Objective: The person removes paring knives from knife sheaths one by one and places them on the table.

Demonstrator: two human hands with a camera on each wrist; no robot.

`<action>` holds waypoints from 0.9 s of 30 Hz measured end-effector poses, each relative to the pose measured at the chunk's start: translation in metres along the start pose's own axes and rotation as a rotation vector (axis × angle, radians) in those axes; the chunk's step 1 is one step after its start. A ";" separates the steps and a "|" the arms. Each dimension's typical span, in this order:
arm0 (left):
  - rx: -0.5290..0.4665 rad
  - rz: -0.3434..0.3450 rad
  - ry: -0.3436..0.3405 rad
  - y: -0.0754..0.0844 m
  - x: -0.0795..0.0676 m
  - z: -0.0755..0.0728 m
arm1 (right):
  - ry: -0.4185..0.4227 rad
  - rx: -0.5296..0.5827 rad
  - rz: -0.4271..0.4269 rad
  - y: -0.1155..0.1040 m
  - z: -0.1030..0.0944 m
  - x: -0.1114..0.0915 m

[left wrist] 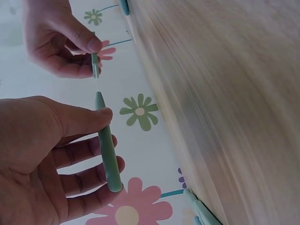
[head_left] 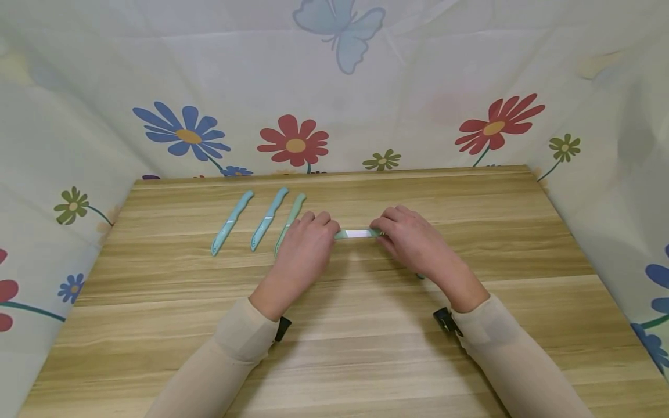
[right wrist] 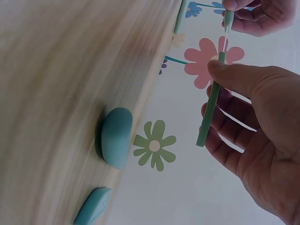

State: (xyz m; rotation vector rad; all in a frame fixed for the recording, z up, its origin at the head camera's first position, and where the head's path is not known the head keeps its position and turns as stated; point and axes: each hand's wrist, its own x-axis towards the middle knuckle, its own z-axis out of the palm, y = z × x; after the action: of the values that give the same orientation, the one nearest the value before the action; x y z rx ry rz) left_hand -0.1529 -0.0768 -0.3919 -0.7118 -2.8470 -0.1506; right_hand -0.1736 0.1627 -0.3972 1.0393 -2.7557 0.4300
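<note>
Between my hands, above the table, is a small knife with a white blade (head_left: 358, 233), bare along its middle. My left hand (head_left: 307, 247) pinches its pale green handle (left wrist: 108, 157) between thumb and fingers. The thumb and fingers of my right hand (head_left: 415, 241) hold the green sheath (right wrist: 211, 110), partly off the blade and still in line with it. To the left lie two light-blue sheathed knives (head_left: 232, 222) and a green knife (head_left: 295, 209), the latter partly covered by my left hand.
The wood-grain table (head_left: 355, 348) meets a flower-printed cloth (head_left: 418, 87) at its back. In the right wrist view, a rounded teal piece (right wrist: 117, 138) and another teal piece (right wrist: 93, 206) lie on the tabletop; my right hand mostly hides them in the head view.
</note>
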 end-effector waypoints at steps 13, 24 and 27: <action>0.000 -0.012 -0.026 0.000 0.000 0.000 | -0.007 0.007 0.006 0.000 0.001 0.000; 0.017 -0.010 -0.014 -0.001 -0.001 -0.002 | 0.001 0.003 0.010 0.004 0.000 -0.001; 0.022 -0.005 -0.008 -0.002 -0.001 -0.002 | 0.004 0.004 0.007 0.004 0.000 -0.001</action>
State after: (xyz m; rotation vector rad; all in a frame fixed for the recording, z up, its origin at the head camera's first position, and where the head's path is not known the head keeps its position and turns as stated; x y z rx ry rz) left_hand -0.1525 -0.0791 -0.3902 -0.7021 -2.8539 -0.1168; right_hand -0.1758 0.1665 -0.3983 1.0292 -2.7563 0.4378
